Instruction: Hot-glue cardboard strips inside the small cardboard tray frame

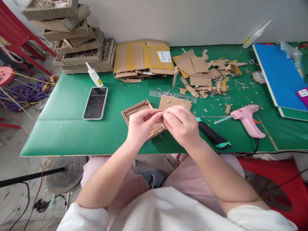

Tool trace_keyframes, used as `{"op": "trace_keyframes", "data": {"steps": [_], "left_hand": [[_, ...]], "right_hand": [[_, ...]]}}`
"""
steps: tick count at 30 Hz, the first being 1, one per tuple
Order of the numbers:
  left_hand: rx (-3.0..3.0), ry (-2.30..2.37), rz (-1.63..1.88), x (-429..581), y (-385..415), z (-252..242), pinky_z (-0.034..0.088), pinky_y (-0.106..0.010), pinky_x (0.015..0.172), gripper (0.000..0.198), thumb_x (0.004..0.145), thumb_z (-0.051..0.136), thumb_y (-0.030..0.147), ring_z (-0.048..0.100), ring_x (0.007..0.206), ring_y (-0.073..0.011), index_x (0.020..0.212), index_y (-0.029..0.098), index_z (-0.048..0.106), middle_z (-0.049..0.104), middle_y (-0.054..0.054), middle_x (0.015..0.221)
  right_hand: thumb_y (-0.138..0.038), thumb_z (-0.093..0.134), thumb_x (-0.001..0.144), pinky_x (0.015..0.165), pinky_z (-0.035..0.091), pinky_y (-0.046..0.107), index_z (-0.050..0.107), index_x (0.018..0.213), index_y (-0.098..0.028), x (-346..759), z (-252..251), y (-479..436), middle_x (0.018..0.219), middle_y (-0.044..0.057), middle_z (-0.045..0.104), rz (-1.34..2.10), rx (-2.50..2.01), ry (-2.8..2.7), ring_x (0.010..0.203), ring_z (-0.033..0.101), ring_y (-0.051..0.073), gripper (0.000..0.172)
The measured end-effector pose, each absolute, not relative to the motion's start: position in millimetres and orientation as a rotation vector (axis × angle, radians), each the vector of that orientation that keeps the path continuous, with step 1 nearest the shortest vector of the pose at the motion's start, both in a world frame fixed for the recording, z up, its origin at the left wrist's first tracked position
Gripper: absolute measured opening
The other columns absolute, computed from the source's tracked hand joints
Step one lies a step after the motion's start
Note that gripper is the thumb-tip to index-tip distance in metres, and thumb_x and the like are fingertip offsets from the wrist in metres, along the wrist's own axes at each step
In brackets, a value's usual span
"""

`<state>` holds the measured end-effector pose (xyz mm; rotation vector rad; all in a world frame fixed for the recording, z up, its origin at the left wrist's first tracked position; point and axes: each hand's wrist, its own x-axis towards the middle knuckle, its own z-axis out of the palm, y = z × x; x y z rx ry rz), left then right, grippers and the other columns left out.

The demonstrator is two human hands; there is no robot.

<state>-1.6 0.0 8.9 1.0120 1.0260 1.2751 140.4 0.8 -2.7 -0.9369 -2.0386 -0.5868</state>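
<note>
Under hands, cardboard tray slants lengthwise toward near right; grips pinched, contents unclear.

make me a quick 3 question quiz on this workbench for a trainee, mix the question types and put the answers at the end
1. Short answer: which hand, the left hand or the right hand, is nearer to the pink glue gun?

2. True or false: the left hand is gripping the utility knife.

3. Multiple choice: which of these is closest to the phone?
a) the clear ruler
b) the nozzle bottle
c) the blue board

Key
1. The right hand.
2. False: the utility knife lies on the table, to the right of both hands.
3. b
</note>
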Motion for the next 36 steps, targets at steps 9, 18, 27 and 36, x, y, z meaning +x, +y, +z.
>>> {"op": "trace_keyframes", "data": {"steps": [9, 18, 27, 36], "left_hand": [[1.334, 1.075, 1.310, -6.6, 2.7, 7.9, 0.059, -0.015, 0.068, 0.011, 0.074, 0.068, 0.016, 0.071, 0.070, -0.0103, 0.083, 0.016, 0.074, 0.075, 0.000, 0.078], [1.356, 1.029, 1.288, -6.4, 1.6, 5.5, 0.059, -0.018, 0.074, 0.031, 0.073, 0.068, 0.017, 0.071, 0.077, -0.0113, 0.104, 0.018, 0.065, 0.074, 0.001, 0.082], [1.334, 1.107, 1.256, -3.3, -4.5, 6.8, 0.058, -0.019, 0.069, 0.020, 0.076, 0.065, 0.019, 0.070, 0.069, -0.0107, 0.096, 0.018, 0.067, 0.072, 0.001, 0.075], [1.651, 1.181, 1.283, -5.4, -8.0, -0.9, 0.054, -0.016, 0.081, 0.035, 0.083, 0.058, 0.019, 0.070, 0.085, -0.0105, 0.118, 0.023, 0.061, 0.073, 0.001, 0.091]], "right_hand": [[-0.013, 0.061, 0.083, 0.068, 0.056, 0.024, 0.064, 0.083, -0.017, 140.6, 3.8, 0.9, 0.079, 0.005, 0.070, 0.066, -0.992, -1.824, 0.074, 0.065, 0.013, 0.005], [-0.009, 0.060, 0.082, 0.071, 0.055, 0.027, 0.061, 0.086, -0.016, 137.7, 0.2, 2.0, 0.080, 0.006, 0.068, -0.275, -1.008, -1.893, 0.076, 0.064, 0.015, 0.008], [-0.012, 0.058, 0.084, 0.069, 0.053, 0.026, 0.056, 0.087, -0.020, 133.3, -2.4, -0.7, 0.078, 0.003, 0.066, -0.372, -1.062, -1.840, 0.074, 0.063, 0.014, 0.009], [-0.011, 0.062, 0.082, 0.067, 0.051, 0.026, 0.056, 0.080, -0.020, 132.1, -2.4, -3.3, 0.074, 0.004, 0.065, -0.437, -1.042, -1.857, 0.072, 0.061, 0.014, 0.011]]}}
